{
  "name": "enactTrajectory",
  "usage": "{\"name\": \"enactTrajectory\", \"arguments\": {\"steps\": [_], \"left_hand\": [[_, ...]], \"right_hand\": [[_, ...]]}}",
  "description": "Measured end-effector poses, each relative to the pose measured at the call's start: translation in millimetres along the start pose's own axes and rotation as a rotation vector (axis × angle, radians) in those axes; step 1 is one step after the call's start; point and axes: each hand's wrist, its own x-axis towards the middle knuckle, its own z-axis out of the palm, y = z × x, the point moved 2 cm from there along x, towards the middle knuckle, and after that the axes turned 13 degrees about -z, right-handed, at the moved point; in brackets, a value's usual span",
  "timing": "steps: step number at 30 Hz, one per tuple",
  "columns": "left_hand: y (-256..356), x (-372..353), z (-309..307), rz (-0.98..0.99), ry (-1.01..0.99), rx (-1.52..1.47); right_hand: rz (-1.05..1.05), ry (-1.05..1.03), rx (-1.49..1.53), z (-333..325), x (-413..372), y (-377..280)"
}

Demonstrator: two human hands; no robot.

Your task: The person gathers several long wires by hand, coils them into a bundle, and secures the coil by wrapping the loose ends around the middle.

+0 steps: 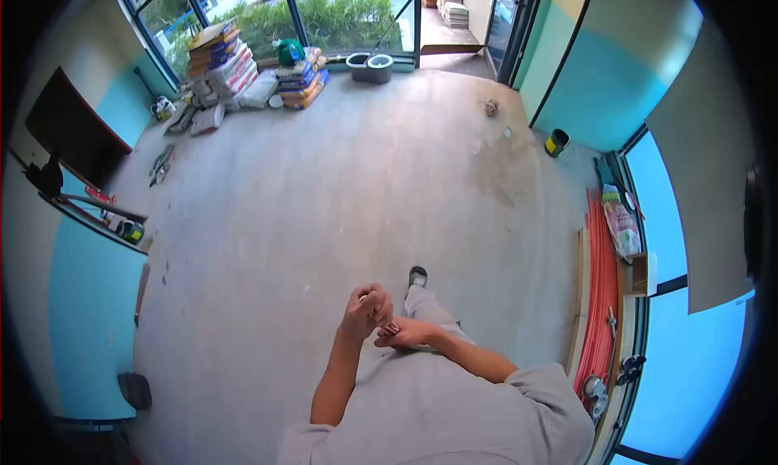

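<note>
My left hand (368,309) is raised in front of my body with its fingers curled closed. Just below and to the right of it, my right hand (403,333) is bent inward across my waist, fingers curled together. The two hands meet or nearly touch at the fingertips. Whatever they may hold between them is too small or too hidden to make out. Behind the hands are my grey shirt (454,404) and one shoe (417,277) on the bare floor (267,238).
Stacked bags (223,64) stand by the far window, beside a dark double bucket (369,68). An open doorway (458,55) lies ahead to the right. A black bucket (557,143) and long red pipes (598,295) line the right wall. Tools (161,165) lie at the left.
</note>
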Motion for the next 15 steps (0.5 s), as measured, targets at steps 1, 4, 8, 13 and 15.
{"name": "enactTrajectory", "arguments": {"steps": [1, 4, 8, 13, 15], "left_hand": [[5, -2, -2, 0.026, 0.070, 0.006], [80, 47, -29, 0.071, 0.326, 0.077], [126, 134, -24, 0.137, 0.433, 0.119], [160, 220, -36, 0.160, 0.478, 0.159], [172, 246, -40, 0.168, 0.453, 0.142]], "right_hand": [[0.000, 0.003, 0.003, -1, 9, -3], [-0.075, -0.069, 0.019, -58, 91, -27], [-0.109, -0.045, 0.011, -145, 118, -62], [-0.104, -0.011, 0.114, -227, 140, -94], [-0.108, 0.038, 0.098, -248, 147, -97]]}}
